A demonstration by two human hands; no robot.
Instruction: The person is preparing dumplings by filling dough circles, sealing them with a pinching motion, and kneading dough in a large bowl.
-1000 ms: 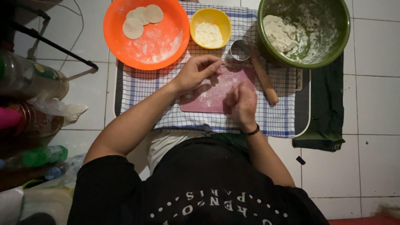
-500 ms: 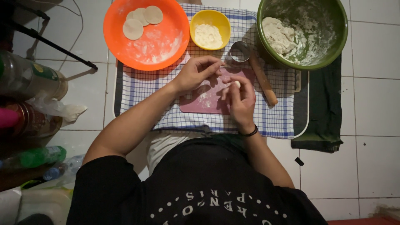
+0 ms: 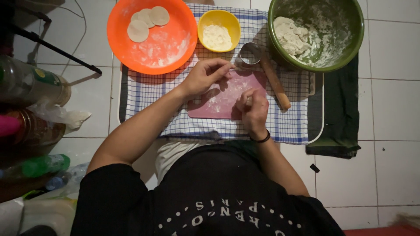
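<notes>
A floured pink cutting board lies on a blue-checked cloth. My left hand rests at the board's upper edge with its fingers curled and nothing visible in them, close to a metal ring cutter. Over the board's right side, my right hand, with a dark band at the wrist, pinches a small piece of dough. A wooden rolling pin lies slanted just right of the board.
Behind the board stand an orange bowl holding three dough discs, a yellow bowl of flour and a green bowl with a lump of dough. A dark green cloth lies right. Bottles and jars crowd the left.
My right hand has lifted from lying flat on the board and now pinches a small piece of dough. My left hand has barely moved.
</notes>
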